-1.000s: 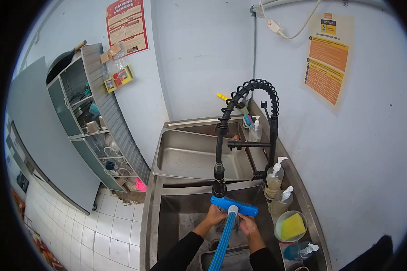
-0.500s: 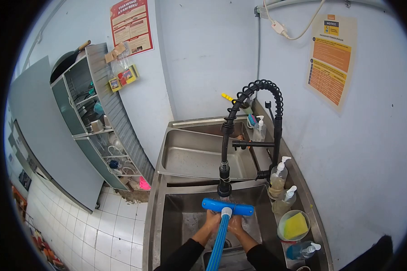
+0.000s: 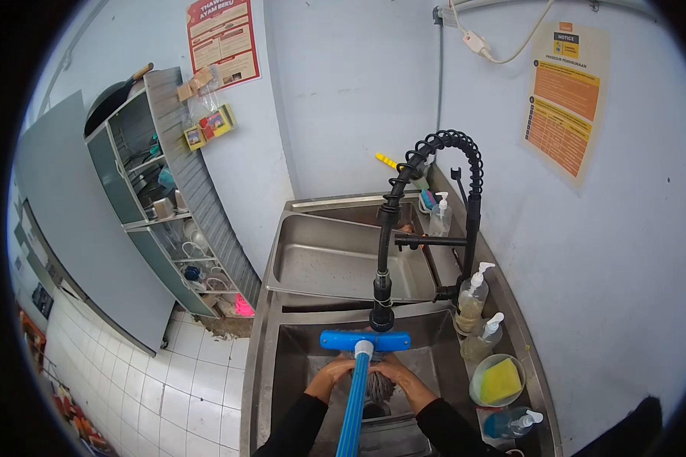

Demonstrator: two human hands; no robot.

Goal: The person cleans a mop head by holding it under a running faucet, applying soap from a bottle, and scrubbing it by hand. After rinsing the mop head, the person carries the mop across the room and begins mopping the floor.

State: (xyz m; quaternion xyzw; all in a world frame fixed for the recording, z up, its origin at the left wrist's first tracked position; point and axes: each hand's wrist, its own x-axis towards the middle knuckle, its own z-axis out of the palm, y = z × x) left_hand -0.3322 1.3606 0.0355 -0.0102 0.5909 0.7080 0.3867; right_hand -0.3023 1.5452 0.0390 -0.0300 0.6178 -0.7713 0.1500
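Observation:
A mop with a blue head [image 3: 389, 341] and a ribbed blue handle [image 3: 352, 407] stands out of the near sink, the handle running toward me. Grey mop strands [image 3: 379, 388] hang beneath the head. My left hand [image 3: 335, 371] and my right hand [image 3: 393, 370] close on the strands from either side, their fingertips partly hidden behind the handle and head. Directly behind the blue head is the black spray nozzle [image 3: 382, 316] of the spring faucet [image 3: 443, 139].
The near sink's rim [image 3: 263, 365] surrounds my forearms. A large steel pan [image 3: 335, 255] lies beyond. Along the right ledge stand pump bottles [image 3: 471, 303], a bowl with a yellow sponge [image 3: 500, 381] and a blue bottle [image 3: 509, 423]. An open shelf cabinet [image 3: 206, 198] stands left.
The mop head has shifted left and slightly up, and its handle now leans less. My hands have moved apart a little, and grey strands now show below them.

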